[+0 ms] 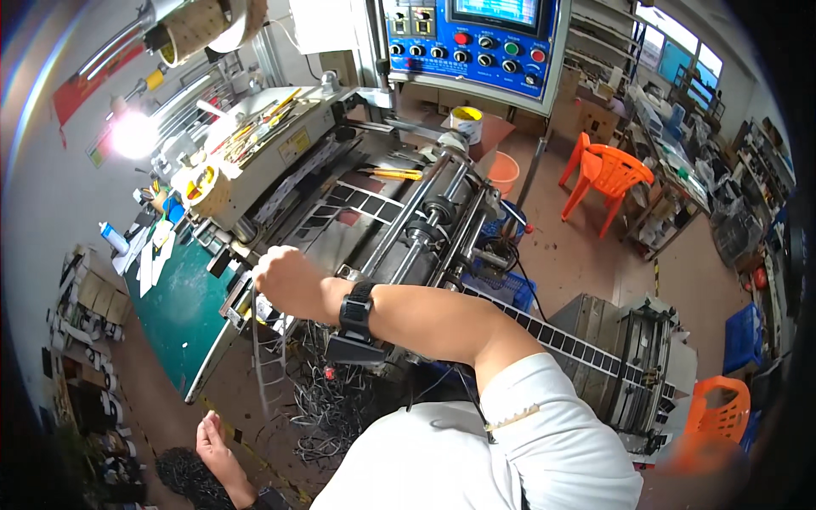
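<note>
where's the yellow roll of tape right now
In the head view, the yellow roll of tape sits upper centre on a brown ledge, just below the blue control panel.

1. I am seeing my right hand (285, 280) hanging over the machine's edge (246, 293), with the rollers (429, 217) crowding just beyond it.
2. A pale waste strip (265, 357) is dangling below that hand, blocking a straight drop.
3. Tangled offcuts (327, 408) are cluttering the floor between both hands.
4. Beside my left hand (217, 446), bare floor (174, 416) is leaving room.
</note>
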Demonstrator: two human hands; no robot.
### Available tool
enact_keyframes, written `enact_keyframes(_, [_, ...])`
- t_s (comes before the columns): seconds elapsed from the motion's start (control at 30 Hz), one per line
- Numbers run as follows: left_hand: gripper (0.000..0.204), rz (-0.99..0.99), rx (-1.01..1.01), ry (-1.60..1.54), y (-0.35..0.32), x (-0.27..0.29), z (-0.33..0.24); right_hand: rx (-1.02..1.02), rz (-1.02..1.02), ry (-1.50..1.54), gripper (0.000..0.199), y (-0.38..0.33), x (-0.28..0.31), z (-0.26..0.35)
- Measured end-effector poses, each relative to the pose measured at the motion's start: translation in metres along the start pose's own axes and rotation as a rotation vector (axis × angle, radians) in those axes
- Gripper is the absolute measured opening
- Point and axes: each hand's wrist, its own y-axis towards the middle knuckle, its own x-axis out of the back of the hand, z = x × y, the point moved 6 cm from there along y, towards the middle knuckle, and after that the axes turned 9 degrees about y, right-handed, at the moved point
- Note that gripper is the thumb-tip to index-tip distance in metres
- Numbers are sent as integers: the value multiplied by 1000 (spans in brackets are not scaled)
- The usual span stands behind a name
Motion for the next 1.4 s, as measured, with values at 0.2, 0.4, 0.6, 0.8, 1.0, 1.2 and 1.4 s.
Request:
enact_keyframes(0.2, [36, 154, -116, 44, 38, -46, -82, 27, -208, 16, 12, -11, -8, -7])
enact_keyframes(0.4, [35, 732, -197, -49, 117, -184, -153, 26, -337, 240, 9, -2, -26, 13])
enact_keyframes(0.6, [35, 1115, -7, 181, 175, -284, -143, -268, -327, 12, 11, -7, -16, 31])
enact_keyframes(0.8, [29, 1059, -238, 227, 185, -285, -134, -379, -278, -144, 17, -22, -8, 50])
enact_keyframes(1.0, [21, 1070, -718, 546, 112, -275, -188, 22, -636, 127, 34, -31, -30, -1])
enact_keyframes(1.2, [22, 841, -1340, 786, 52, -241, -227, -29, -353, 156, 33, -142, 93, 33])
enact_keyframes(1.4, [28, 612, -337, 726, 16, -218, -241, -559, -326, 502, 25, -366, 127, 24])
